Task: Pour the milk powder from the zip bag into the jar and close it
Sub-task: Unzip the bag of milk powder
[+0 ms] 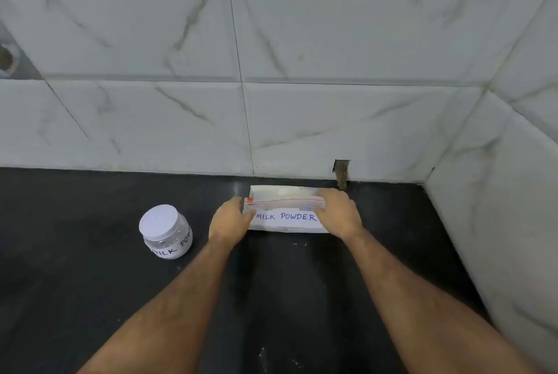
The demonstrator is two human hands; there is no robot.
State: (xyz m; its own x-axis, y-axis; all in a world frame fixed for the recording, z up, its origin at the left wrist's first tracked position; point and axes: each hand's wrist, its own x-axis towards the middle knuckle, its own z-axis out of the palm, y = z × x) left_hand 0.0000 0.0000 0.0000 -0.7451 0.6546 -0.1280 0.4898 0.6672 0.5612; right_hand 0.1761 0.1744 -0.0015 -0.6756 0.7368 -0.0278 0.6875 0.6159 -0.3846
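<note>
Head view: a person's two bare forearms reach forward over a dark desk [90, 298] toward a tiled corner.
Zip bag: a clear zip bag [287, 210] lies flat on the desk close to the back wall, its long side running left to right, a white label reading "MILK POWDER" facing the camera and a red-orange mark at its upper left corner.
Left hand: the left hand [231, 219] is at the bag's left end, its fingers [249, 213] curled onto the edge beside the label, gripping that end.
Right hand: the right hand [339, 212] covers the bag's right end, fingers bent down over the top strip and holding it; the fingertips themselves are hidden against the plastic.
Jar: a clear plastic jar [167, 242] stands upright on the desk to the left of the bag, apart from it and from the left hand, with a handwritten label around its lower body showing "MILK POW".
Lid: a white round lid [158, 220] sits on the jar's mouth.
Jar contents: too unclear through the wall to tell.
Wall: pale marbled tiles [332, 26] rise behind the desk and continue along the right side, meeting in a corner.
Gap: a small dark notch [341, 171] is cut in the bottom tile edge just behind the bag's right end.
Desk surface: a few pale specks [265, 354] dot the near part between the forearms.
</note>
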